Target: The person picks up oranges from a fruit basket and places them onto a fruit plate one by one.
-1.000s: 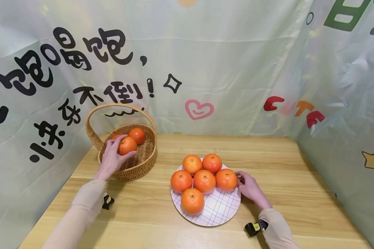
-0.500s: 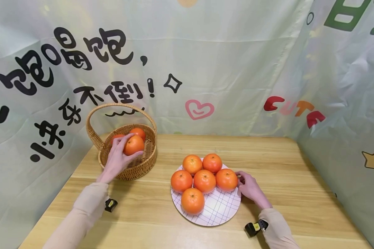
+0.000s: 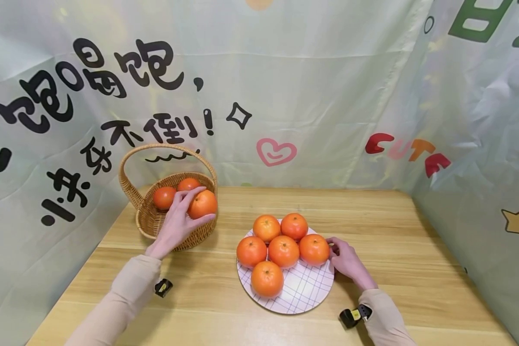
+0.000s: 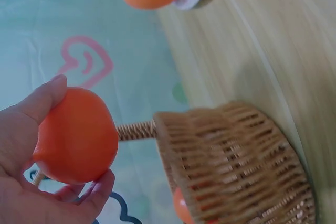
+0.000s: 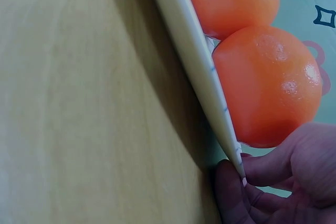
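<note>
Orange (image 3: 202, 203): cupped in the left hand (image 3: 178, 222), thumb and fingers curled round it, held above the near right rim of the wicker basket (image 3: 155, 222). Two more oranges lie inside the basket. Right hand (image 3: 347, 262): fingers pinching the edge of the plate (image 3: 304, 288), which bears six oranges on the wooden table (image 3: 415, 259).

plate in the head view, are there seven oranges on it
No, the plate carries six oranges, two at the back, three in the middle row and one at the front.
</note>
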`<state>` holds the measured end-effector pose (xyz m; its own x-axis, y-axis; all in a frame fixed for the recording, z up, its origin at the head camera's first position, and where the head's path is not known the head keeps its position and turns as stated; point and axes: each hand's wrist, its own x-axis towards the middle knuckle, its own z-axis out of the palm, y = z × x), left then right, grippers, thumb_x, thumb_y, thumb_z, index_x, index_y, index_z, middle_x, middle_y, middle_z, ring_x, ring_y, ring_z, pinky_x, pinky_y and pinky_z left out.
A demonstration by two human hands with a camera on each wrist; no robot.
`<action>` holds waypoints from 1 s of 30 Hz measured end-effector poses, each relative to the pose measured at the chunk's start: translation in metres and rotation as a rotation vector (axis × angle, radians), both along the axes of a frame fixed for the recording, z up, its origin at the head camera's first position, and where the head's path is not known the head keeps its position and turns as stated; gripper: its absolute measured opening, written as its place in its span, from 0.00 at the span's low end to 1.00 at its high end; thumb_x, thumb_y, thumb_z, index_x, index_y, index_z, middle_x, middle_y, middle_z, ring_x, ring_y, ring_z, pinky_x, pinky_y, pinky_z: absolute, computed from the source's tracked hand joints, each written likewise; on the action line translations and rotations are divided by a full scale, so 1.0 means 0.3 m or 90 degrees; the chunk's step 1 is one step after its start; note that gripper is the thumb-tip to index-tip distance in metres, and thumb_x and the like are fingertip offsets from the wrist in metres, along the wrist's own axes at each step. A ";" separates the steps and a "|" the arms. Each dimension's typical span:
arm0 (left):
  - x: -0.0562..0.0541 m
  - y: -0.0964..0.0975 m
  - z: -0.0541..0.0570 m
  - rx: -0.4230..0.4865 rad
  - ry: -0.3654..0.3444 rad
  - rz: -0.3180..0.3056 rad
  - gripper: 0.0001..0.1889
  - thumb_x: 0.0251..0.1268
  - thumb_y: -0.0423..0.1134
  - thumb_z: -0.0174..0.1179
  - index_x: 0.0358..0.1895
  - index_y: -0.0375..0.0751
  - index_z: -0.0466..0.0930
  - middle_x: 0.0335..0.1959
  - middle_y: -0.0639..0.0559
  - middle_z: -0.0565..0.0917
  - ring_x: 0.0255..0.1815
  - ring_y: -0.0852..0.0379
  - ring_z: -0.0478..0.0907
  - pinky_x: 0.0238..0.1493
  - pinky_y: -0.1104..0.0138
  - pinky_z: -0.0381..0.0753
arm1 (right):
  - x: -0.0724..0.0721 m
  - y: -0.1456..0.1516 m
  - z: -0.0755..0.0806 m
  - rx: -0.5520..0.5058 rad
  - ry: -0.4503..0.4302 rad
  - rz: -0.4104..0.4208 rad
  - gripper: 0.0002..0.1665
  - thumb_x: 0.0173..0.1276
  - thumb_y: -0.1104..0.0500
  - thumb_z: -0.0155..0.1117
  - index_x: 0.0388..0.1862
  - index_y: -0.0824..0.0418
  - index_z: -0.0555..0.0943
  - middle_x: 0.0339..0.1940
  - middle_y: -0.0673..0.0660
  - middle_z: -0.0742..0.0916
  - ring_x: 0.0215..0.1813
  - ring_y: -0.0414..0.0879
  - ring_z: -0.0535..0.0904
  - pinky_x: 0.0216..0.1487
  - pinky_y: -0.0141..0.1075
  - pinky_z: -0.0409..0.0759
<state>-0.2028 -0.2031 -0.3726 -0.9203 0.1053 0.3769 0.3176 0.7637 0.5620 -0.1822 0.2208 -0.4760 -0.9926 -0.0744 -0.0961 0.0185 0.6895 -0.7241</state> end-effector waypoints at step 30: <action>0.081 0.263 -0.011 0.008 -0.022 -0.140 0.38 0.55 0.51 0.75 0.70 0.57 0.71 0.61 0.43 0.70 0.55 0.44 0.78 0.53 0.50 0.82 | 0.000 0.001 -0.004 0.001 0.000 -0.001 0.23 0.67 0.71 0.51 0.61 0.73 0.75 0.40 0.65 0.83 0.39 0.52 0.76 0.44 0.41 0.77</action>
